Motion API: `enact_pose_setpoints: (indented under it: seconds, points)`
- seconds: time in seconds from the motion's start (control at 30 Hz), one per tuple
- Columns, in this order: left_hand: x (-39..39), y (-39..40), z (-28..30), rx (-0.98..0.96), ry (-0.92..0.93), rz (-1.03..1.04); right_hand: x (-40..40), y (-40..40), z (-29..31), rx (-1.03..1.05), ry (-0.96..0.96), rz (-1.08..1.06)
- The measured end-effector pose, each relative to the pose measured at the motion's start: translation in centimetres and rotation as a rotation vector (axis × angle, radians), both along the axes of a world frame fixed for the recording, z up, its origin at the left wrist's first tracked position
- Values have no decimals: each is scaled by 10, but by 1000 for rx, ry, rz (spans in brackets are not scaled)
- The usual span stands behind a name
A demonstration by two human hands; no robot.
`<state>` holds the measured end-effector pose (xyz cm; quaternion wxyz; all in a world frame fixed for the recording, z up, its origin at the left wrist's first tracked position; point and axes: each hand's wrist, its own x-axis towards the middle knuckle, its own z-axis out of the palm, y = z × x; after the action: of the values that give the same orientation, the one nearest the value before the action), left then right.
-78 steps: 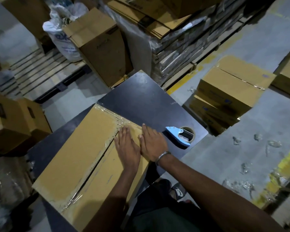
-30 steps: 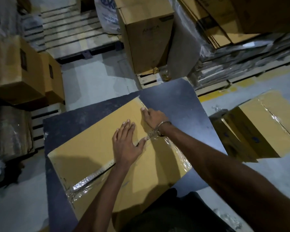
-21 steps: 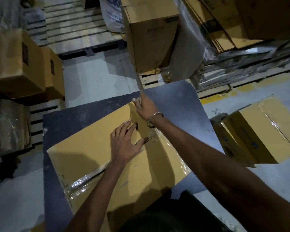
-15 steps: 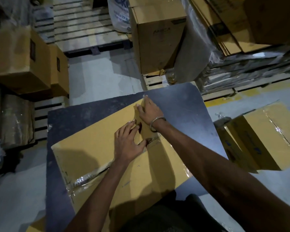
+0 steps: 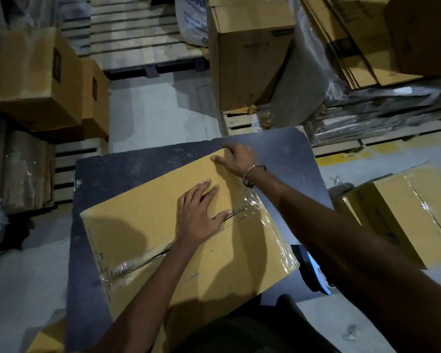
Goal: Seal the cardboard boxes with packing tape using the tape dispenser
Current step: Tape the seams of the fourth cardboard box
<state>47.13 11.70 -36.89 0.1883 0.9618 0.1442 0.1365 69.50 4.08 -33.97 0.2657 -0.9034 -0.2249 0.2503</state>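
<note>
Your left hand (image 5: 197, 216) lies flat on top of the cardboard box (image 5: 143, 220), fingers straight and a little spread, the thumb stretched out along the taped seam (image 5: 239, 212); it holds nothing, only presses down. Your right hand (image 5: 237, 157) reaches to the far corner of the box, thumb laid on the top face and the fingers bent over the edge there, gripping that corner. A metal bracelet (image 5: 251, 173) sits on your right wrist.

The box rests on a dark table (image 5: 285, 154), turned at an angle to the table's edges. Clear tape runs along the seam between the flaps and wrinkles down over the near left end (image 5: 120, 270) and the right side (image 5: 278, 233). The seam gapes slightly near your left thumb.

The tape dispenser (image 5: 312, 272), blue, lies on the table just beside the box's near right corner, partly hidden under your right forearm; neither hand touches it.

On the floor to your right stands another taped box (image 5: 402, 212). More boxes (image 5: 36, 77) are stacked at the left, a tall one (image 5: 250, 62) stands beyond the table, and wooden pallets (image 5: 138, 39) lie further back
</note>
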Motion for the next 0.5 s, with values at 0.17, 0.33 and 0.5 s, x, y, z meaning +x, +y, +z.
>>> enact_pose_setpoints:
  seconds: [0.17, 0.33, 0.5]
  points:
    - [0, 0, -2, 7, 30, -9, -11, 1, -13, 84, 33, -191]
    - [-1, -1, 0, 19, 26, -8, 25, 14, 12, -207, 102, 52]
    - [-1, -3, 3, 15, 12, 0, 22, 1, 15, -158, 646, -82]
